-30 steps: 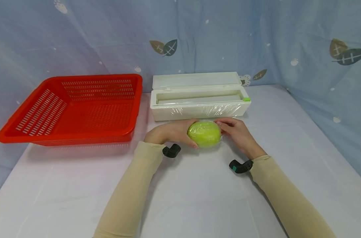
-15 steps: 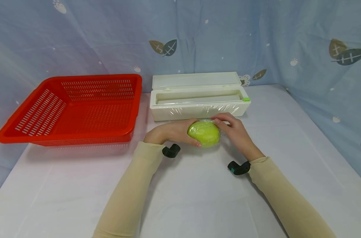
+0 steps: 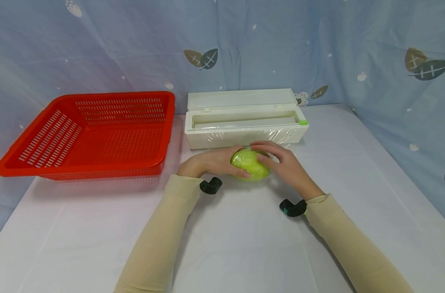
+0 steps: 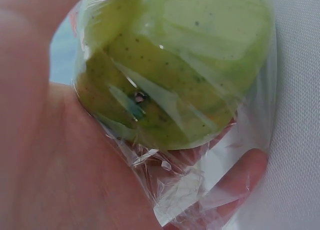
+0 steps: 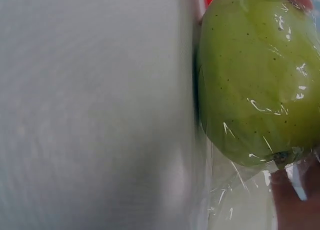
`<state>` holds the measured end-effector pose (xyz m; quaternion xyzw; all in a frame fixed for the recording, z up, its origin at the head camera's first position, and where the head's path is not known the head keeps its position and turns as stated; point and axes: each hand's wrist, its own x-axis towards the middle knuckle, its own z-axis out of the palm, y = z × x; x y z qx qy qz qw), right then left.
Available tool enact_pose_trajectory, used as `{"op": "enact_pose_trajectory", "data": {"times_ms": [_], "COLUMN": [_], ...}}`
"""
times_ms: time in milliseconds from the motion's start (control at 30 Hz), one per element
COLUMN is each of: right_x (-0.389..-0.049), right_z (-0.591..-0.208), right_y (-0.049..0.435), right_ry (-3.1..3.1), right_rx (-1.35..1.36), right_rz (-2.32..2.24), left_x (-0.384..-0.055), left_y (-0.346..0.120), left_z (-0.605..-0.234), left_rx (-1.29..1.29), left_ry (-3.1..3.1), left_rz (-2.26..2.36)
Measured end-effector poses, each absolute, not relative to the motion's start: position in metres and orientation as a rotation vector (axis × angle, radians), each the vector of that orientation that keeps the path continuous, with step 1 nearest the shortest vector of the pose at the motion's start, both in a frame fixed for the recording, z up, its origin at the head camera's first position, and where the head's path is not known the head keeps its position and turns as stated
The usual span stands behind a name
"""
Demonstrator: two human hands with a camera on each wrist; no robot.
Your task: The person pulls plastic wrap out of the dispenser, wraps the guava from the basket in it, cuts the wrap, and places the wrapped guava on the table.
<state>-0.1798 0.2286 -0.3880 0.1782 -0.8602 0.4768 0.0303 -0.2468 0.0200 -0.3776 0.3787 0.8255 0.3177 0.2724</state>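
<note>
Between the two hands is a green mango (image 3: 250, 163) wrapped in clear cling film (image 4: 180, 187), close over the white cloth. My left hand (image 3: 216, 161) grips it from the left, thumb along the near side. From the right, my right hand (image 3: 285, 166) holds it with the thumb on the near face and the fingers reaching over the far side. Gathered, crumpled film shows near the dark stem spot in the left wrist view. In the right wrist view, the speckled mango (image 5: 255, 75) glints under its film, with loose film hanging at its stem end.
Behind the hands stands a long white cling film box (image 3: 240, 139), its lid (image 3: 240, 99) raised and a film edge hanging at its front. A red slotted plastic basket (image 3: 108, 167) sits at the back left. A patterned blue curtain (image 3: 266, 44) closes off the back.
My right hand has moved left from the mango's right end to over its top and near face. The left hand keeps its grip, and the mango has turned slightly.
</note>
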Motion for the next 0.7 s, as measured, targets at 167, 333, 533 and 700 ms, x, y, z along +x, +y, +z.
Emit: {"op": "enact_pose_trajectory", "data": {"times_ms": [167,333,533,700], "right_x": [-0.182,-0.179,-0.177,-0.177], "right_z": [-0.394,-0.393,-0.394,-0.395], "right_y": [0.227,0.221,0.216,0.215], "right_ry": [-2.758,-2.851,-2.862,-2.827], "right_rx": [0.714,0.812,0.827,0.823], "right_rz": [1.367,1.088,0.922,0.868], "left_x": [-0.248,-0.247,-0.245,-0.245], "left_y": [0.019,0.017,0.017,0.020], "left_z": [-0.379,-0.380,-0.379,-0.377], "left_rx": [1.061,1.071,1.023,1.060], "left_ry": [2.177,2.117,2.101,2.170], "left_rz": [0.911,0.973,0.983,0.912]}}
